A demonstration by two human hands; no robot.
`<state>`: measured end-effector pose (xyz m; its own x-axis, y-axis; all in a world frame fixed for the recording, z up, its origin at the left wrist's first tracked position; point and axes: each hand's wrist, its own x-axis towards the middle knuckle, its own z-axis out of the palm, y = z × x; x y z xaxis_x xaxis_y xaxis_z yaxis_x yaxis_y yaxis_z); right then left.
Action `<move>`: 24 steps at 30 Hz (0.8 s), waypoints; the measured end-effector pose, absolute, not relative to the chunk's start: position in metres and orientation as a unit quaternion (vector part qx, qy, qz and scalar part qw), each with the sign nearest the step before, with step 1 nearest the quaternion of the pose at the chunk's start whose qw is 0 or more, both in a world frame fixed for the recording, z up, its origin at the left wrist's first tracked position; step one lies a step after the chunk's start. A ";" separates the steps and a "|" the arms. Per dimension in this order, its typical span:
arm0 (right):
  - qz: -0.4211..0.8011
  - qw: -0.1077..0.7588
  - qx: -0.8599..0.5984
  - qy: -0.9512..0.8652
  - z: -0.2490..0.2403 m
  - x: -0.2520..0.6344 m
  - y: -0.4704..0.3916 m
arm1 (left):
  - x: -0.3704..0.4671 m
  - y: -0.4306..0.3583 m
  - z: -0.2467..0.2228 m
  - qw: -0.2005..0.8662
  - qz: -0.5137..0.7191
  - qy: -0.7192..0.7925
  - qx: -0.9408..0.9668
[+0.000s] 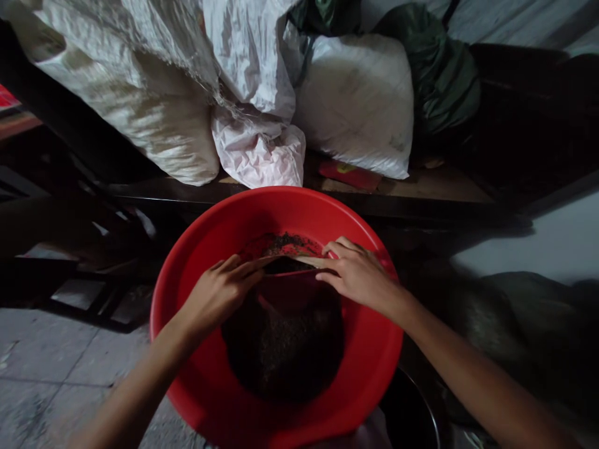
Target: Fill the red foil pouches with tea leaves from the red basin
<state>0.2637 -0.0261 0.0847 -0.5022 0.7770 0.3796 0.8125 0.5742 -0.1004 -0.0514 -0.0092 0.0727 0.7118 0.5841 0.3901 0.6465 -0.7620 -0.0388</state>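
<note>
A big red plastic basin [196, 262] fills the middle of the view. Inside it stands a red bag [290, 293] with its mouth held open, and dark loose granules [281, 355] lie heaped in the basin's bottom. My left hand [219, 293] pinches the left side of the bag's rim. My right hand [358, 271] grips the right side of the same rim. Some dark crumbs [285, 242] cling to the basin's far inner wall.
Behind the basin, white woven sacks [154, 118], a pale crumpled bag [257, 156] and a full white sack [360, 106] rest on a low dark platform [421, 199]. A dark green bundle [440, 75] sits at the back right. Grey floor [42, 374] lies at the left.
</note>
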 end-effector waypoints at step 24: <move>0.053 0.276 -0.553 -0.784 0.086 0.271 0.027 | -0.063 -0.044 0.026 -0.137 -0.318 -0.404 -0.846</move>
<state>0.2709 0.0270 0.0857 -0.2357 0.8971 0.3737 0.8384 0.3821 -0.3887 -0.0627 -0.0438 0.0262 0.4704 0.7720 0.4276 0.5971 -0.6352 0.4900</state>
